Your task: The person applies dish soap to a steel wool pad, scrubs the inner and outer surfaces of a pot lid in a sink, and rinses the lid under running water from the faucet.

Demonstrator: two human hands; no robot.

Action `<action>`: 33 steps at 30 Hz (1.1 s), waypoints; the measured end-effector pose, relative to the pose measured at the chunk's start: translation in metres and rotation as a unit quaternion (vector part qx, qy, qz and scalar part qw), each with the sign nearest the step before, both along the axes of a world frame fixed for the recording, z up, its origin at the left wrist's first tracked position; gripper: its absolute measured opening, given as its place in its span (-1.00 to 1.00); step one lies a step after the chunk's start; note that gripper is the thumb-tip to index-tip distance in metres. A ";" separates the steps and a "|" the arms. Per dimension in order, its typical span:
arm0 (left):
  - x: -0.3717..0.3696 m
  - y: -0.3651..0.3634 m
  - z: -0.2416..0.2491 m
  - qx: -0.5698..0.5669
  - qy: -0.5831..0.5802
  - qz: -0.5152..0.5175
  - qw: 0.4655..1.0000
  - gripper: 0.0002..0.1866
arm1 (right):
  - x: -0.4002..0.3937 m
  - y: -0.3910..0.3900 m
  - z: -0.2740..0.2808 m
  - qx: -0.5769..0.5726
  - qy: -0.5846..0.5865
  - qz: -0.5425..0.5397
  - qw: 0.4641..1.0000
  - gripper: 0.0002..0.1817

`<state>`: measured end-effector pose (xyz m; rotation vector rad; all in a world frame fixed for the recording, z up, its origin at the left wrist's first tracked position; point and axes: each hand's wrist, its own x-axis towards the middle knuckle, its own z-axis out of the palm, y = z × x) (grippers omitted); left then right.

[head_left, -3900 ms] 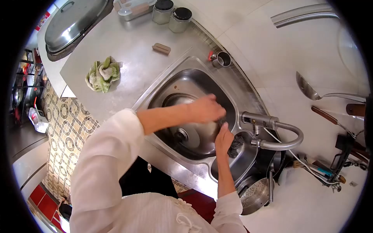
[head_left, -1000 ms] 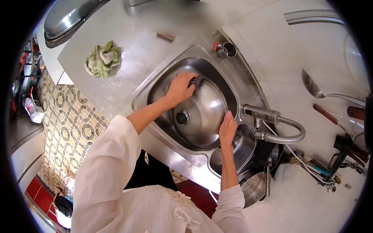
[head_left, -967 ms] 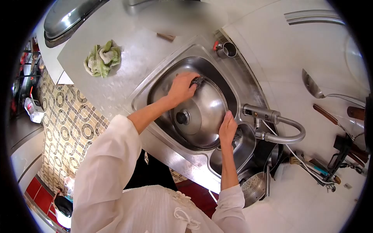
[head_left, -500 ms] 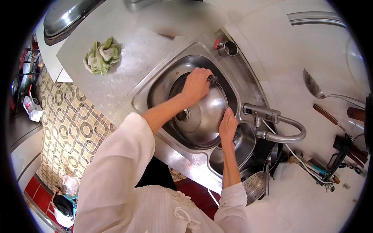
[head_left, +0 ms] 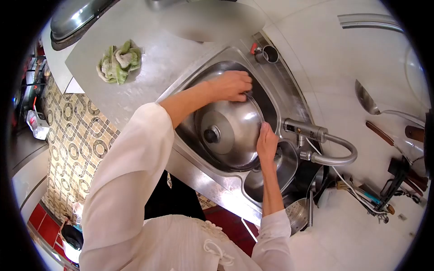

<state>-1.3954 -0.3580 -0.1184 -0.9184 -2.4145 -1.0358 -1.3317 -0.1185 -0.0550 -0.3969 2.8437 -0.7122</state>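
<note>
A large round stainless-steel lid (head_left: pixel 239 124) with a black knob (head_left: pixel 211 135) lies tilted inside the sink basin (head_left: pixel 192 86). My left hand (head_left: pixel 231 86) is closed over a dark scouring pad (head_left: pixel 248 94), pressed to the lid near its far rim; most of the pad is hidden under the fingers. On the right side, my right hand (head_left: pixel 267 141) grips the lid's edge, thumb on top, its other fingers mostly out of sight.
A chrome faucet (head_left: pixel 307 130) curves out at the right. A small metal cup (head_left: pixel 270 54) stands on the sink's back ledge. On the counter lies a green cloth (head_left: pixel 120 62). A strainer (head_left: pixel 296 214) and utensils sit right of the small basin (head_left: pixel 285 167). A ladle (head_left: pixel 367 99) hangs on the wall.
My left hand has turned and shifted slightly, with its wrist now higher and the scouring pad more covered. The knob shows more fully. My right hand keeps its grip on the lid's edge.
</note>
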 end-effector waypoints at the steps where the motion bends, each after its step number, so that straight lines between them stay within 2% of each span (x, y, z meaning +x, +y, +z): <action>1: 0.001 -0.008 -0.009 -0.006 -0.023 0.018 1.000 -0.77 | -0.003 -0.001 -0.003 -0.005 0.014 0.006 1.000 -0.55; 5: -0.001 0.001 0.007 -0.028 -0.004 -0.026 0.999 -0.76 | -0.005 -0.003 -0.003 -0.003 0.002 0.002 1.000 -0.54; 7: 0.000 0.026 0.026 -0.007 0.063 -0.153 0.986 -0.77 | -0.009 -0.006 -0.004 -0.001 -0.016 0.044 0.999 -0.53; 10: -0.012 0.014 0.017 -0.047 0.068 -0.128 0.988 -0.79 | -0.009 0.002 -0.008 -0.010 -0.013 0.020 1.000 -0.53; 12: -0.012 -0.010 0.001 -0.019 0.103 -0.112 0.988 -0.81 | -0.007 0.002 -0.003 -0.011 -0.013 0.015 1.000 -0.54; 14: -0.006 -0.018 -0.002 -0.089 0.029 -0.058 0.994 -0.81 | -0.006 0.004 -0.002 -0.012 -0.016 0.008 1.000 -0.54; 16: -0.003 -0.007 0.008 -0.070 0.057 -0.072 0.993 -0.82 | -0.007 0.004 -0.004 -0.011 -0.034 0.011 0.999 -0.54; 18: -0.003 0.013 0.024 -0.102 0.118 -0.125 0.980 -0.81 | -0.008 0.005 -0.007 -0.010 -0.035 0.018 0.999 -0.54; 20: -0.004 0.018 0.022 -0.081 0.080 -0.123 0.986 -0.80 | -0.009 0.006 -0.006 -0.007 -0.032 0.025 0.999 -0.53; 22: -0.006 0.009 0.006 -0.019 0.013 -0.074 0.997 -0.78 | -0.009 0.006 -0.005 -0.008 -0.018 0.014 1.000 -0.53; 23: -0.003 0.000 -0.005 -0.021 0.015 -0.078 0.997 -0.78 | -0.008 0.006 -0.005 -0.010 -0.016 0.010 1.000 -0.53; 25: 0.007 -0.020 -0.022 -0.043 -0.121 0.050 0.990 -0.77 | -0.008 0.008 -0.005 -0.023 -0.012 0.005 1.000 -0.52; 30: 0.040 -0.006 -0.012 0.030 -0.169 0.128 0.977 -0.72 | -0.007 0.016 -0.014 -0.030 -0.034 -0.020 0.999 -0.51; 32: 0.054 0.005 -0.002 0.171 -0.243 0.233 0.926 -0.69 | -0.005 0.015 -0.012 -0.037 -0.043 -0.030 0.998 -0.50; 33: 0.057 0.012 -0.004 0.167 -0.146 0.272 0.937 -0.73 | -0.004 0.012 -0.010 -0.044 -0.037 -0.029 0.998 -0.50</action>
